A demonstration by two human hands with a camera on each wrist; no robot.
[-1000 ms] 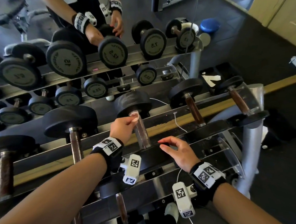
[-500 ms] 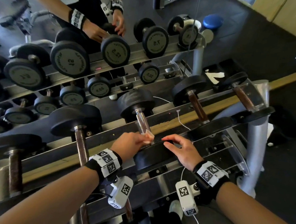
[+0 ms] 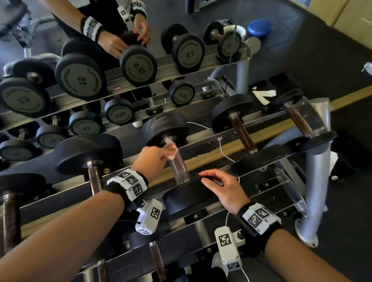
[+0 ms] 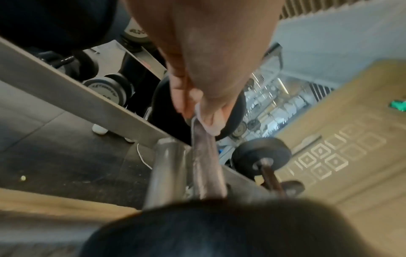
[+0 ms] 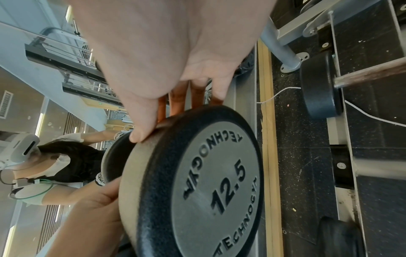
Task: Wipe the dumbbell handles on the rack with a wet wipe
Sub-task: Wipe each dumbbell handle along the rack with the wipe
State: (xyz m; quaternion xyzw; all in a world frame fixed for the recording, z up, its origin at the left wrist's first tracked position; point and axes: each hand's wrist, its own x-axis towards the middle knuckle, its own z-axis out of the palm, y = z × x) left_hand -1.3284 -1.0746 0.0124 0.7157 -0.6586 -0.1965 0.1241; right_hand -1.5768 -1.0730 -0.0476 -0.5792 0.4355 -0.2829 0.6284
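While left hand (image 3: pixel 155 158) pinches wet wipe (image 3: pixel 171 151) at handle (image 3: pixel 178 164) far end, handle axis runs back toward wearer; right hand (image 3: pixel 223 190), fingers spread, steadies near 12.5 plate (image 5: pixel 204 182).

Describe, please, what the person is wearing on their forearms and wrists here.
Both forearms are bare, with no sleeves. The left hand and the right hand each have a black wristband carrying white tiles printed with black square code markers. Under each wrist hangs a small white camera box bearing the same kind of marker, and a thin white cable trails from the right one.
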